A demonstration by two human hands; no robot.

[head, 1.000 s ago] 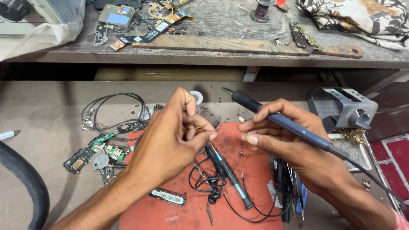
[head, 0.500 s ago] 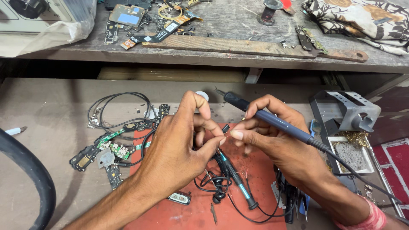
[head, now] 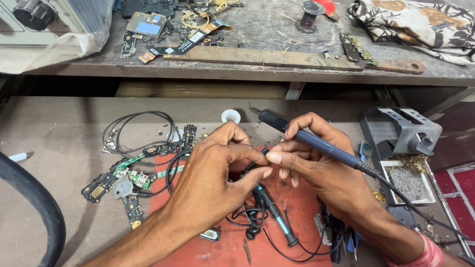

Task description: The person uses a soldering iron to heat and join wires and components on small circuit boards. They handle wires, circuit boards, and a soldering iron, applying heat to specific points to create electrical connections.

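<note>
Over the red mat [head: 297,212], mid-bench: soldering iron [head: 316,143], slim, dark, rigid, likely light, trailing a cable. Right hand [head: 321,168] is gripping its handle, fingers closed round it; best held there, clear of the tip. Long axis is running upper-left to lower-right, tip pointing up-left. Left hand [head: 217,183] is pinching a thin black wire [head: 255,165] with the right thumb.

Blue phone screen [head: 148,24] (upper shelf)
</note>
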